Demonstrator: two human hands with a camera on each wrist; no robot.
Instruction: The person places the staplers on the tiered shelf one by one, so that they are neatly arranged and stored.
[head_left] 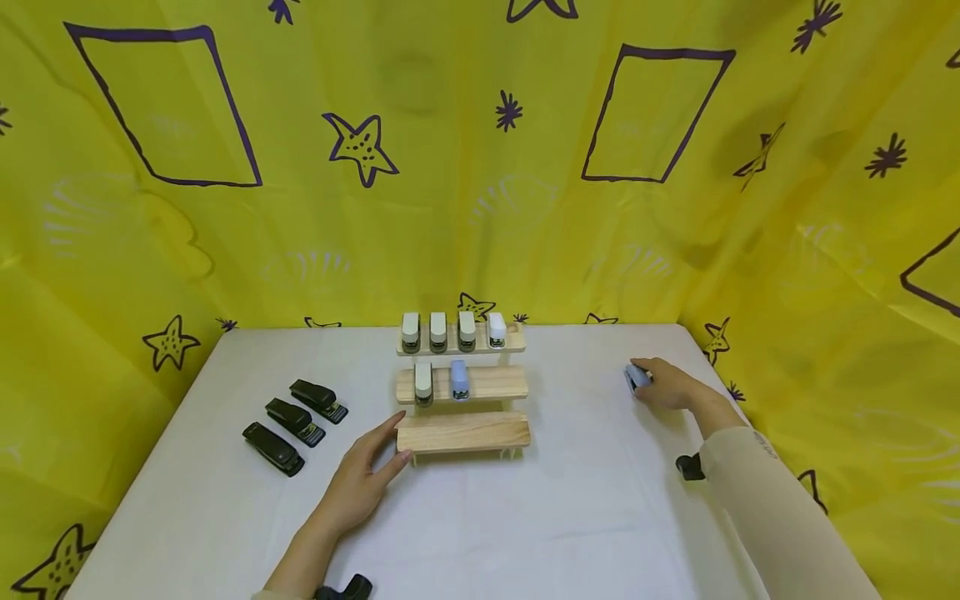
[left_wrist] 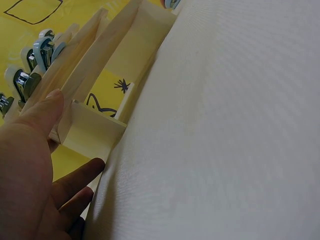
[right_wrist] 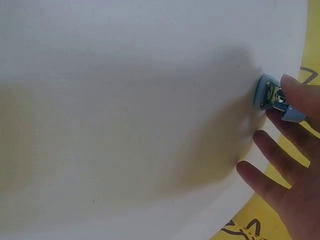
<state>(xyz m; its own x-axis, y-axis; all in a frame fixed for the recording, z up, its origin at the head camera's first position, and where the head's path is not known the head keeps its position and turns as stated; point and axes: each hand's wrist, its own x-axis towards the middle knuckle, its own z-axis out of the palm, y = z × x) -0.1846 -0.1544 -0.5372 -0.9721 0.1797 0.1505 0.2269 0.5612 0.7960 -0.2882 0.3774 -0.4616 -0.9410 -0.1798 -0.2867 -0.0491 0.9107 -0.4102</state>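
Note:
At the right of the table, my right hand (head_left: pixel 667 385) pinches a small light-blue stapler (head_left: pixel 637 377) between thumb and index finger. The right wrist view shows this stapler (right_wrist: pixel 272 97) on the white cloth, the other fingers spread apart. My left hand (head_left: pixel 362 483) holds the left end of the lowest step of a three-tier wooden stand (head_left: pixel 463 432), thumb at its front corner and index finger at its back corner. On the middle step stand a cream mini stapler (head_left: pixel 423 382) and a blue mini stapler (head_left: pixel 460 380). Several pale mini staplers (head_left: pixel 438 332) line the top step.
Three black staplers lie slanted in a row left of the stand, the middle black stapler (head_left: pixel 296 421) among them. A white cloth (head_left: pixel 585 517) covers the table. Yellow patterned curtains (head_left: pixel 420 233) close off the back and sides.

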